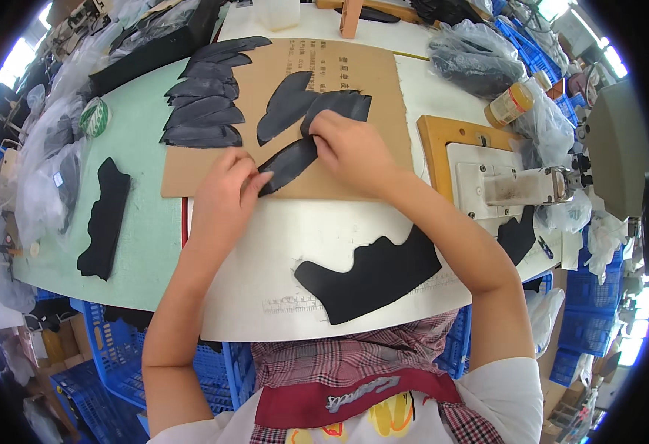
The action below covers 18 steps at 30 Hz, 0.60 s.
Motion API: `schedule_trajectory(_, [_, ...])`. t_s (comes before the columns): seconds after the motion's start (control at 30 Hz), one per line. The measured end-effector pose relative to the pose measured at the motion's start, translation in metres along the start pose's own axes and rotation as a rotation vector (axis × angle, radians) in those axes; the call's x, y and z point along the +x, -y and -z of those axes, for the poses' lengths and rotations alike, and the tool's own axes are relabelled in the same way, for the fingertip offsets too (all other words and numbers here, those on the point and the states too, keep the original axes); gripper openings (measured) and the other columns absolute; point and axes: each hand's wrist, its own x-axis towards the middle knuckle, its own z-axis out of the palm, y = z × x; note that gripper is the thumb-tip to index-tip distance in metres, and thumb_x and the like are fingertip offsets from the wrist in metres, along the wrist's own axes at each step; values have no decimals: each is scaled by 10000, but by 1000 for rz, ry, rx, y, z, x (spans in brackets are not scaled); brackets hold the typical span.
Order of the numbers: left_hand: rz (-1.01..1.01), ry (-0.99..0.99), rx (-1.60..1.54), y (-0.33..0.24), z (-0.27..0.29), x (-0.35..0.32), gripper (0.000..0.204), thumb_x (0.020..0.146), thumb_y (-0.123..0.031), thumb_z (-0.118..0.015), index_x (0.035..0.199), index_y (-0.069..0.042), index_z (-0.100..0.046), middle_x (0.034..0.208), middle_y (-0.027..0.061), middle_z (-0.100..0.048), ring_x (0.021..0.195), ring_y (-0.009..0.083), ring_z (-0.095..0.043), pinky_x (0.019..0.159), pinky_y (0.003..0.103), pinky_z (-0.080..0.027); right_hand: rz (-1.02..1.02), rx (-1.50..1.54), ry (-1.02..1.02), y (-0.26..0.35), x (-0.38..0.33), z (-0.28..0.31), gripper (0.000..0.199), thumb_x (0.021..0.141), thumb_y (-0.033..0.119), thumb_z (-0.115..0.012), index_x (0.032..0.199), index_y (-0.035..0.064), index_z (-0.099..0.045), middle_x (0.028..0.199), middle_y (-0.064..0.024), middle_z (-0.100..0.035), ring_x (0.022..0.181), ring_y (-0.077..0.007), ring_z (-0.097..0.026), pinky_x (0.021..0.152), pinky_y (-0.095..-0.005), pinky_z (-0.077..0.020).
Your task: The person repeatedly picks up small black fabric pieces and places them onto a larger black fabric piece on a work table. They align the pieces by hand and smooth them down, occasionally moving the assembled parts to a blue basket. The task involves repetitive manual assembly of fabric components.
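My left hand pinches the lower tip of a long black leather piece lying on a brown cardboard sheet. My right hand presses on the piece's upper end, where it meets a wider black cut piece. Another curved black piece lies just behind my hands. A row of several similar black pieces is fanned out along the cardboard's left edge.
A large wavy black panel lies on the white tabletop near me. Another wavy black strip rests on the green surface at left. A sewing machine stands at right, with a glue bottle, plastic bags and blue crates around.
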Motion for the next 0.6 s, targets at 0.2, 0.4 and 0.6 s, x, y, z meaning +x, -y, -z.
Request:
schedule_trajectory(0.2, [257,112,14,-6,4,8,371,737,-54,-807,814,-32,-444,799,45,-472,647,156,-457,620,284,-414,-405,439,4,-23,11,4,130,852,98,-691,924,-4,-656,850,-84,-691,756,-160,-661,720,-286,-518])
schedule_trajectory(0.4, [431,29,-150,-3,1,7,354,822,-99,-773,831,-54,-422,725,26,-469,641,110,-462,608,267,-410,-569,532,190,-32,23,17,228,882,230,-704,945,12,-679,825,-65,-703,701,-155,-646,648,-282,-491])
schedule_trajectory(0.6, [320,-57,-270,-4,16,5,275,868,-56,-721,862,-58,-446,714,-4,-498,646,71,-473,619,229,-406,2,-126,-39,-10,11,7,170,879,239,-686,929,83,-734,669,-52,-670,748,-278,-624,793,-371,-471])
